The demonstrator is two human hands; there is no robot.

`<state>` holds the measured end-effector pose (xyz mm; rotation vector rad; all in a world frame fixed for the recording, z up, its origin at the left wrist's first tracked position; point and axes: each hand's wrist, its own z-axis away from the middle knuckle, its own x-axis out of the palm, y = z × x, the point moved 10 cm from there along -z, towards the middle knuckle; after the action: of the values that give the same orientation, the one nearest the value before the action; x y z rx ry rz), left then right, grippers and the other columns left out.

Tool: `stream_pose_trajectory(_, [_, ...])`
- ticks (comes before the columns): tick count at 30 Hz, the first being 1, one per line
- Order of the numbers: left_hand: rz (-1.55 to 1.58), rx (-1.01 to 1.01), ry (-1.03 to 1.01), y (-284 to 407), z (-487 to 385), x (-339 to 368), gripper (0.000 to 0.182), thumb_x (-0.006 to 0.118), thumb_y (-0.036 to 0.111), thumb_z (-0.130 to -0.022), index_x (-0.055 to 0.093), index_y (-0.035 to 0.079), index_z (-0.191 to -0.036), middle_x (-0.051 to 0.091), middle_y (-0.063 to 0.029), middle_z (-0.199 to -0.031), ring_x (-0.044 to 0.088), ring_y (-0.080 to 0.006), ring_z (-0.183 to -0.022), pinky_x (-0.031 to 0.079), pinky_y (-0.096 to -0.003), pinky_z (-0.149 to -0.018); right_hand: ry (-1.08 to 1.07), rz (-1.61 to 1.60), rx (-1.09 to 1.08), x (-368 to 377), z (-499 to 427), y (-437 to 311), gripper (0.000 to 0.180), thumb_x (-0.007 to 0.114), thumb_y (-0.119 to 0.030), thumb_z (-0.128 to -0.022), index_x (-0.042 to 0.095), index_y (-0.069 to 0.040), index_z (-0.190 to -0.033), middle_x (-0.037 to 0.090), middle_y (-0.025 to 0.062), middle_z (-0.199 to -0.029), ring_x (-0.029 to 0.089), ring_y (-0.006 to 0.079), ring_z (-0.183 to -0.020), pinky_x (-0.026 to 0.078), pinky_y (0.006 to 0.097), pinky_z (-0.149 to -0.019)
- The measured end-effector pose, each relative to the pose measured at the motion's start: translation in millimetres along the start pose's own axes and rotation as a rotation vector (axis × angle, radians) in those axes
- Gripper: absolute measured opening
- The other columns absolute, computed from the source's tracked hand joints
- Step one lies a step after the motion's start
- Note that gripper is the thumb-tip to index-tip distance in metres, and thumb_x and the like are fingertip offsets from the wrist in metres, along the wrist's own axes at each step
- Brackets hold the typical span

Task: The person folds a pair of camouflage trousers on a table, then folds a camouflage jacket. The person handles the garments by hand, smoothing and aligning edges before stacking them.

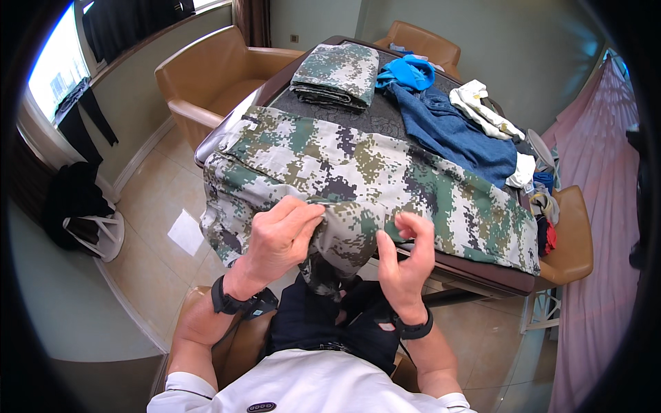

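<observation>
Digital-camouflage trousers (356,165) lie lengthwise across the near side of the table, their waist end at the left. Part of the fabric hangs over the near edge toward my lap. My left hand (281,235) pinches a fold of this camouflage cloth between thumb and fingers. Just to the right, my right hand (408,253) is beside the same hanging fold, with thumb and curled forefinger apart and nothing seen between them. Both wrists wear black straps. Beyond the trousers sits a folded stack of camouflage clothing (338,72).
Blue jeans (454,129), a bright blue garment (408,72) and a white garment (483,108) lie on the table's far right. Tan armchairs (211,77) stand around it. More clothes pile on the right chair (573,232). A white sheet (185,232) lies on the floor.
</observation>
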<state>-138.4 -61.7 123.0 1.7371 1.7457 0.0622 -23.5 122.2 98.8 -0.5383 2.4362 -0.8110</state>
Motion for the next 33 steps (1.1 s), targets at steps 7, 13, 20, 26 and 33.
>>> stream_pose_trajectory(7, [0.073,-0.02,-0.051,6,-16,18,0.017,0.073,-0.003,-0.084,0.072,0.001,-0.1,0.066,-0.0129,-0.084,0.067,-0.0298,-0.07,0.054,-0.0367,-0.061,-0.211,-0.162,-0.126,63,21,-39,0.039,0.081,-0.005,-0.076,0.063,0.002,-0.11,0.065,0.0162,-0.097,0.064,0.0363,-0.084,0.054,0.0407,-0.073])
stream_pose_trajectory(13, [0.066,-0.001,-0.108,10,-13,21,0.015,0.075,0.0,-0.085,0.072,0.001,-0.099,0.067,-0.0124,-0.085,0.067,-0.0291,-0.069,0.054,-0.0359,-0.059,-0.312,-0.136,-0.059,92,38,-9,0.026,0.07,0.0,-0.077,0.062,-0.002,-0.102,0.06,0.0132,-0.087,0.063,0.0345,-0.076,0.051,0.0426,-0.065])
stream_pose_trajectory(20, [-0.043,0.165,-0.266,13,-13,7,0.032,0.089,0.017,-0.074,0.073,0.003,-0.098,0.066,-0.0083,-0.079,0.064,-0.0245,-0.061,0.05,-0.0324,-0.053,-0.49,-0.563,0.551,63,59,52,0.01,0.054,0.003,-0.096,0.06,0.0,-0.104,0.061,-0.0004,-0.082,0.053,0.0044,-0.073,0.045,0.0238,-0.064])
stream_pose_trajectory(26, [-0.129,0.343,-0.485,22,-5,17,0.039,0.089,0.022,-0.071,0.073,0.005,-0.102,0.061,-0.0039,-0.079,0.062,-0.021,-0.06,0.048,-0.0321,-0.05,-0.846,-0.783,0.72,25,42,30,0.007,0.062,-0.002,-0.1,0.061,-0.001,-0.108,0.063,-0.0043,-0.091,0.054,0.0,-0.08,0.045,0.019,-0.069])
stream_pose_trajectory(33, [-0.119,0.279,-0.4,-3,-22,11,0.039,0.069,-0.004,-0.06,0.07,0.007,-0.098,0.06,-0.0062,-0.081,0.063,-0.0281,-0.064,0.05,-0.0368,-0.054,-1.126,-0.4,0.586,-38,40,32,0.022,0.081,-0.012,-0.088,0.067,0.002,-0.096,0.064,0.0007,-0.08,0.05,0.0039,-0.076,0.045,0.0244,-0.069])
